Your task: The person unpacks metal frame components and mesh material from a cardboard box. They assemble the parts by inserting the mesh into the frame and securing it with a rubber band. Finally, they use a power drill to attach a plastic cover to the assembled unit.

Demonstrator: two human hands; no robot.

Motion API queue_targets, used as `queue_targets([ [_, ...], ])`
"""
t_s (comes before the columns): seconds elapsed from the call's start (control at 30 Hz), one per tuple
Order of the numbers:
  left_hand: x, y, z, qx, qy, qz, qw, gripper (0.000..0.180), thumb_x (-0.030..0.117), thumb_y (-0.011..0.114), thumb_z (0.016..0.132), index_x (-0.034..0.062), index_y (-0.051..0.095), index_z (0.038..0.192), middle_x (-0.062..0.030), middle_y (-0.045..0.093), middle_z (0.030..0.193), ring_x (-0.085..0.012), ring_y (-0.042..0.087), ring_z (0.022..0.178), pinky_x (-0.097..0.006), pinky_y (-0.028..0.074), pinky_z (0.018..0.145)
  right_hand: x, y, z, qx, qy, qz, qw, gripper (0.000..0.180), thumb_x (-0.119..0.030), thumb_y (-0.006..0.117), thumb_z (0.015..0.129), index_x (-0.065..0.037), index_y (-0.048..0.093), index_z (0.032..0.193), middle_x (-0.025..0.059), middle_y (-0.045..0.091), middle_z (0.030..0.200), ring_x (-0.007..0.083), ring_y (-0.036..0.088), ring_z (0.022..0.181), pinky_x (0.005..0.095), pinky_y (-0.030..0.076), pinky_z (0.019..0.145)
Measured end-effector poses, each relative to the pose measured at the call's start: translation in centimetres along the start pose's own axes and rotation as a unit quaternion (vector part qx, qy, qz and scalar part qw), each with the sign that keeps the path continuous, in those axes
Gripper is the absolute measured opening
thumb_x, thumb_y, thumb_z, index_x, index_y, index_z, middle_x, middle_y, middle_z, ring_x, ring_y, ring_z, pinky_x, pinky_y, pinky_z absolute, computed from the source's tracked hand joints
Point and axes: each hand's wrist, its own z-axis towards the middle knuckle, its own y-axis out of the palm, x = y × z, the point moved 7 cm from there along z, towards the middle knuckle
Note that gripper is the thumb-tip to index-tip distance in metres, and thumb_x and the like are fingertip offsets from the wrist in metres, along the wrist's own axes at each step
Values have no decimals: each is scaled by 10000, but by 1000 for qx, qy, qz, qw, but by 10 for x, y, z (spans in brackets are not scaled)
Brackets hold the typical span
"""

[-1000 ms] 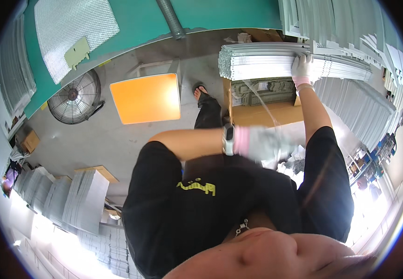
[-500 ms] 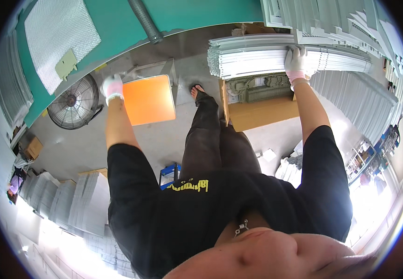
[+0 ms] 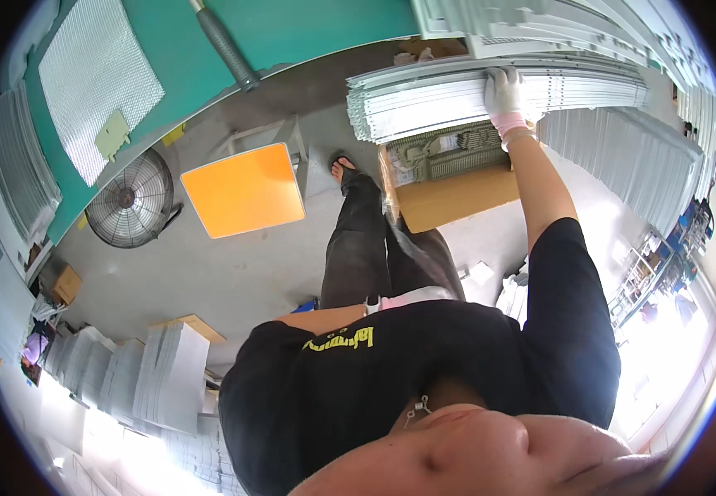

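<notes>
**A:** Only the head view here, so one pass. From where I'm watching, the right hand (image 3: 504, 93) is way up around 1 o'clock, arm stretched nearly straight, white glove with a pink cuff. It sits on the stack of long grey slotted panels (image 3: 424, 103), fingers curled over the top edge. Looks like a grip on the upper panels, but I can't tell how tight it is closed.

**B:** And the left one?

**A:** The left hand (image 3: 424, 296) is pulled in against the body near the middle of the frame, forearm lying crosswise over the black shirt, a watch at the wrist. I only see the pink cuff and a bit of pale glove by the hip, so whether it's open or holding anything, can't tell.

**B:** Boxes, labels?

**A:** Right under the panel stack, about 12 to 1 o'clock, there's a brown cardboard box (image 3: 457, 194), open top, with grey ribbed parts and some wires inside. At 10 o'clock an orange square stool (image 3: 245, 188) stands on the concrete, and a round wire-caged floor fan (image 3: 131, 200) is further out at 9. Up at 11 a green table (image 3: 308, 29) carries a sheet of silver mesh (image 3: 97, 78) with a small pale green tag (image 3: 112, 136) on its lower edge. Down at 7 to 8, white stacks of flat panels (image 3: 168, 376), one topped with a tan board.
</notes>
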Motion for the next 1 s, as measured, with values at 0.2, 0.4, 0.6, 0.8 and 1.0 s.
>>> queue_targets([
  [0.2,-44,-60,-6,311,-249,-75,914,132,107,655,858,22,640,757,-121,621,724,-256,624,671,-353,483,609,-26,-48,7,66,5,27,997,152,-87,599,843,-94,616,994,145,599,976,367,557,981,476,452,851],
  [0.4,-71,-80,-82,244,-377,-72,891,140,33,588,874,-22,595,745,-57,577,718,-120,535,643,-285,436,597,-101,-91,-60,1,114,291,950,123,26,545,874,-22,570,984,133,604,1035,294,569,1007,370,453,857],
  [0.6,-48,-24,-1,133,-301,-216,919,127,48,589,853,-18,608,747,-72,584,734,-140,548,650,-288,446,609,-158,-44,-181,-226,327,583,709,169,-90,425,995,-31,522,1121,36,542,1022,110,517,972,284,445,915],
  [0.8,-19,-5,92,204,-234,-2,951,137,52,617,824,4,607,696,-81,561,650,-169,528,586,-297,440,568,-148,-76,-215,-336,418,686,491,260,-221,442,997,-42,561,1142,80,589,1028,157,559,981,303,465,875],
  [1.0,-6,2,125,383,-149,183,893,68,8,690,784,33,654,837,-90,666,847,-201,643,757,-321,517,719,-85,-100,-201,-383,387,648,532,248,-210,456,983,-12,576,1072,49,600,926,134,559,876,282,474,806],
])
